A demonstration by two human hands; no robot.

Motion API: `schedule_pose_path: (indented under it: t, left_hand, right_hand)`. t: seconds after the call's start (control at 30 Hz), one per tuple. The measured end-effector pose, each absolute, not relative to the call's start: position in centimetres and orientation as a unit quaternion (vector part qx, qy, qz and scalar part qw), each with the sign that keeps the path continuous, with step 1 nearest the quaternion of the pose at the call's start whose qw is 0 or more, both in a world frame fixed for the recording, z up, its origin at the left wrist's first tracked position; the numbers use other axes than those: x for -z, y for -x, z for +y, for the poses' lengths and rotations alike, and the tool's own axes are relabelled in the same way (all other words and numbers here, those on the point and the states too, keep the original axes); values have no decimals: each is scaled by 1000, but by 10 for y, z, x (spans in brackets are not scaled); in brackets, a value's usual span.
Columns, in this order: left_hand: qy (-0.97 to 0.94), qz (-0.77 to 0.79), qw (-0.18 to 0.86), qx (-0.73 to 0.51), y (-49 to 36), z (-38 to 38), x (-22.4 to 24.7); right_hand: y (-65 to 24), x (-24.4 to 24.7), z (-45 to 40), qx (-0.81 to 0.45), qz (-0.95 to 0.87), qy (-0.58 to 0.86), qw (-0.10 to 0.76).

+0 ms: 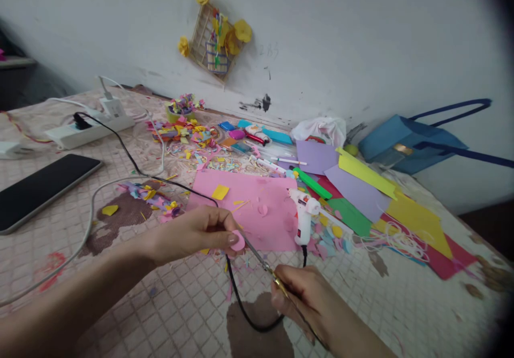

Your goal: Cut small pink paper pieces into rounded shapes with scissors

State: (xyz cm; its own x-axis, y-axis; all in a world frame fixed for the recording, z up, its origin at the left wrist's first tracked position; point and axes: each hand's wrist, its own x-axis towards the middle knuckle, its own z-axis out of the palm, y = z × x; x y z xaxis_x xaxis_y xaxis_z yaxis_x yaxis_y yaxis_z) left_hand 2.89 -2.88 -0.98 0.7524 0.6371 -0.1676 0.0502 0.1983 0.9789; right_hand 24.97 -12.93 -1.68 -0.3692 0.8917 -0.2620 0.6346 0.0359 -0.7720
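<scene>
Between the thumb and fingers of my left hand [201,232] is a small round piece of pink paper [237,240]. My right hand [301,294] is closed around a pair of scissors [257,256], seen nearly edge-on. Their slim metal blades point up and left, with the tips at the edge of the pink piece. A pink sheet of paper [249,187] lies flat beyond both hands, with yellow scraps and small pink cuttings on it. On its right side rests a white glue gun [305,216], whose black cable runs down toward my right hand.
Coloured paper sheets [357,187], white string [397,240] and a blue bag [409,144] lie to the right. Paper flowers and scraps [188,133] are heaped at the back. A phone [48,189], a power strip [90,130] and loose cables occupy the left.
</scene>
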Motion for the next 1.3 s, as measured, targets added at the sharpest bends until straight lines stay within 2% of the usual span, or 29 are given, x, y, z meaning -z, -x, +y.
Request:
schedule_pose_path:
  t: [0.6,1.3]
  left_hand:
    - [-724,260,637,-57,-18,-19,7]
    - [-698,294,651,-46,-17,-20,15]
  right_hand:
    - [-251,21,-134,-438,-721,528,99]
    - [-250,22,-131,-404,-739,534,77]
